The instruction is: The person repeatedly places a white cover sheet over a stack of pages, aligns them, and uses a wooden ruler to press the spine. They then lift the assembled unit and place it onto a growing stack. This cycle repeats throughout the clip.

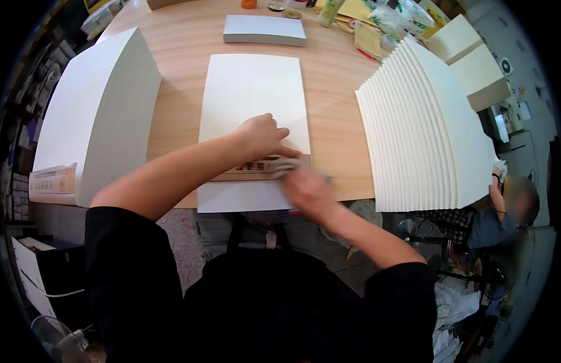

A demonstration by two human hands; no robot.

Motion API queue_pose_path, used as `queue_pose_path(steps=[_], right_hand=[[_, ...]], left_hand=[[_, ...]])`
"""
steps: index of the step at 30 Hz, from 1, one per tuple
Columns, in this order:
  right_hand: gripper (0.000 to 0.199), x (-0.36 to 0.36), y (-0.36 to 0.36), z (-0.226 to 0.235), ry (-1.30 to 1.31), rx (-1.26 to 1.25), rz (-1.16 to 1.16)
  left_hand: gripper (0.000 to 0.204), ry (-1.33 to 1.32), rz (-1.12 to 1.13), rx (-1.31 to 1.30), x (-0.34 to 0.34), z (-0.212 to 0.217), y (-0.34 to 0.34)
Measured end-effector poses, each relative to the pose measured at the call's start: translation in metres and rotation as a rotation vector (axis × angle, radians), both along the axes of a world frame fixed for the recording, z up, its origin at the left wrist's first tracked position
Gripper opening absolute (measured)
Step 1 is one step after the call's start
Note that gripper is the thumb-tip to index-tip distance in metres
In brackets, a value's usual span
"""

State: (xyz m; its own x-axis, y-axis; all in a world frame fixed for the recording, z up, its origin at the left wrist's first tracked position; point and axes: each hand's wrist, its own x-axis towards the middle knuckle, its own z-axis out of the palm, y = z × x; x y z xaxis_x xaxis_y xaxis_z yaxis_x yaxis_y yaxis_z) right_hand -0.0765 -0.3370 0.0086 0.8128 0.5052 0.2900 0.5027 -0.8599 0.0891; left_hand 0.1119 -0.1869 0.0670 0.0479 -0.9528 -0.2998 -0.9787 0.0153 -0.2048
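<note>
A white sheet-like pad or booklet (253, 91) lies before me, its lower end reaching the table's near edge. A brown printed paper strip (244, 171) runs across its lower part. My left hand (262, 138) rests on the white surface just above the strip, fingers partly stretched out, a fingertip at the strip's upper edge. My right hand (309, 192), smeared by motion, presses a greyish wad of cloth (286, 167) on the strip's right part. The wad's exact shape is blurred.
A tall white stack (120, 115) with a brown label (53, 180) stands left. Many-layered white booklets (413, 133) fan out at right. A smaller white stack (264, 29) lies at the back of the wooden table (335, 72), near a bottle (330, 12). Another person (495, 212) is far right.
</note>
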Motion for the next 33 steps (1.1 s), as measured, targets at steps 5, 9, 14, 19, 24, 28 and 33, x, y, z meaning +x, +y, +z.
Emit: queue_pose_path(steps=[5, 9, 14, 19, 24, 28, 33], right_hand=[[0.012, -0.036, -0.087, 0.017, -0.034, 0.233, -0.340], [0.023, -0.044, -0.086, -0.001, -0.005, 0.747, -0.566], [0.020, -0.016, -0.080, 0.023, -0.211, 0.650, -0.558], [0.029, 0.054, -0.055, 0.064, 0.420, 1.466, -0.834], [0.043, 0.138, -0.013, 0.012, 1.037, 2.394, -0.167], [0.042, 0.174, 0.092, 0.078, 1.001, 2.362, 0.228], [0.036, 0.224, 0.237, 0.171, 0.963, 2.166, 0.278]], left_hand=[[0.054, -0.005, 0.150, -0.091, -0.018, -0.001, 0.025], [0.041, 0.108, 0.258, -0.468, -0.044, -0.017, 0.095], [0.026, 0.110, 0.140, -0.531, -0.048, -0.016, 0.110], [0.008, -0.095, 0.483, -0.483, -0.010, 0.055, 0.085], [0.011, -0.517, 0.227, -0.748, -0.016, 0.187, 0.121], [0.015, -0.633, 0.323, -1.021, -0.049, 0.200, 0.240], [0.047, -0.859, 0.878, -1.056, -0.076, 0.149, 0.425]])
